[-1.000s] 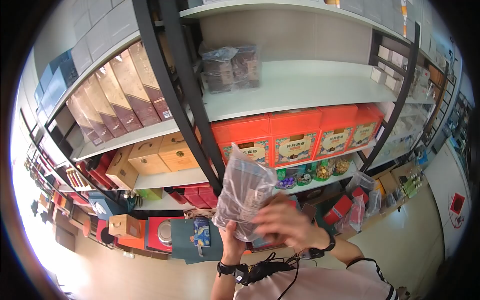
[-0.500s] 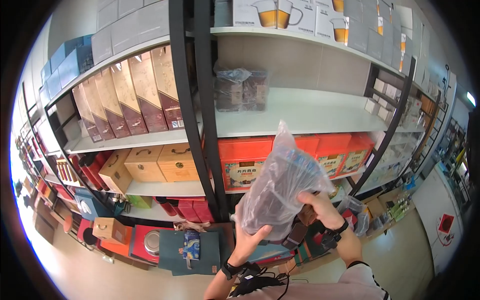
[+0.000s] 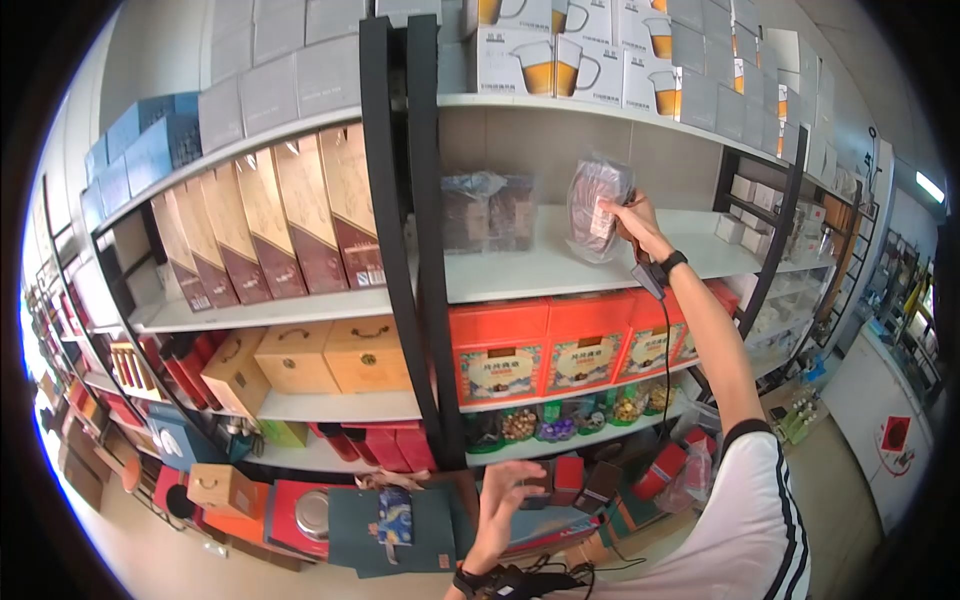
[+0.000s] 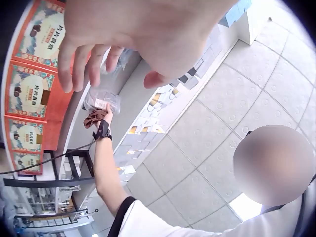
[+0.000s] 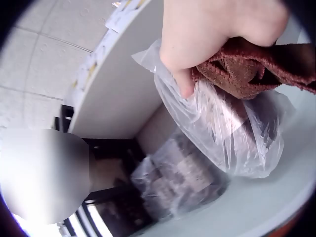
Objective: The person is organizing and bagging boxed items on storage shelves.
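My right hand [image 3: 643, 225] grips a dark box in a clear plastic bag [image 3: 592, 222] at the middle-right of the white shelf [image 3: 520, 270]. A crumpled brown cloth [image 5: 239, 74] is bunched in the same hand, against the bag. In the right wrist view the bag's lower end is close over the shelf surface. Two more dark bagged boxes [image 3: 487, 212] stand to its left on that shelf. Down at the lower middle, my left hand [image 3: 500, 505] is raised with fingers loosely spread, holding nothing.
Red-orange boxes [image 3: 585, 365] line the shelf below, with jars of wrapped sweets [image 3: 558, 420] under them. Boxes printed with glass teapots [image 3: 525, 65] are stacked above. A black upright post [image 3: 425, 200] bounds the shelf's left. Dark and red boxes [image 3: 600, 485] lie low in front.
The bagged box has gone from between both hands, in front of the body, up to the middle shelf in the right hand. The left hand has let go and dropped lower.
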Motion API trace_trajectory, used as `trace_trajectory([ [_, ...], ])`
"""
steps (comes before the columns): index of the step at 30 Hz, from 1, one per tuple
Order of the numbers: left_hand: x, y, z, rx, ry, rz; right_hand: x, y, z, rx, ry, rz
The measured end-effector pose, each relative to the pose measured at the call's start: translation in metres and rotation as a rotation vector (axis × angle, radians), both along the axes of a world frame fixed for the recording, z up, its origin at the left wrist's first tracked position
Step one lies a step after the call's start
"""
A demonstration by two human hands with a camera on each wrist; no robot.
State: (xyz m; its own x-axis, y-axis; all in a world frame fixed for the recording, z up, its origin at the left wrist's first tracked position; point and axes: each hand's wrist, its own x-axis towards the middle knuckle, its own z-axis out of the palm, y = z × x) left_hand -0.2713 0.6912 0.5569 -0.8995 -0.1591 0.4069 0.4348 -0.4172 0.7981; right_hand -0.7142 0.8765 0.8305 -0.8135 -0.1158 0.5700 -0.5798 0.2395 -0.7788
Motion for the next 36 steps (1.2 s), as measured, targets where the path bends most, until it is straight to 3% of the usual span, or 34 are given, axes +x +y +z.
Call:
trace_trajectory([
  [5,0.023,-0.018,-0.021,0.045,-0.052,0.037,-0.029,-0.03,-0.002,-0.061,-0.068,0.163],
  [11,0.056,-0.03,-0.006,-0.055,-0.095,0.192,-0.062,-0.055,-0.016,-0.047,-0.089,0.162],
  [14,0.064,-0.033,-0.006,-0.027,-0.075,0.193,-0.058,-0.047,-0.01,0.043,-0.227,0.184],
  [15,0.067,-0.033,-0.005,-0.033,-0.086,0.2,-0.062,-0.047,-0.011,0.052,-0.158,0.26],
  [18,0.07,-0.032,-0.004,-0.03,-0.112,0.208,-0.098,-0.035,-0.023,0.118,-0.3,0.224],
  [20,0.066,-0.034,-0.014,-0.052,-0.089,0.207,-0.15,-0.042,-0.047,0.024,-0.085,0.151],
  [28,0.066,-0.031,-0.015,-0.085,-0.139,0.179,-0.098,-0.07,-0.04,0.146,-0.144,0.135],
  [30,0.063,-0.032,-0.015,-0.021,-0.091,0.178,-0.118,-0.068,-0.048,0.151,0.087,0.162],
  [32,0.052,-0.041,-0.027,-0.037,-0.166,0.161,-0.112,-0.053,-0.038,0.164,0.201,0.021],
  [33,0.051,-0.04,-0.02,-0.049,-0.198,0.157,-0.065,-0.037,-0.009,0.205,-0.126,0.092],
  [34,0.049,-0.04,-0.02,-0.073,-0.17,0.131,-0.074,-0.022,-0.007,0.176,-0.087,0.104],
  [36,0.044,-0.04,-0.03,-0.064,-0.189,0.065,-0.019,0.005,0.018,0.051,-0.048,0.219],
])
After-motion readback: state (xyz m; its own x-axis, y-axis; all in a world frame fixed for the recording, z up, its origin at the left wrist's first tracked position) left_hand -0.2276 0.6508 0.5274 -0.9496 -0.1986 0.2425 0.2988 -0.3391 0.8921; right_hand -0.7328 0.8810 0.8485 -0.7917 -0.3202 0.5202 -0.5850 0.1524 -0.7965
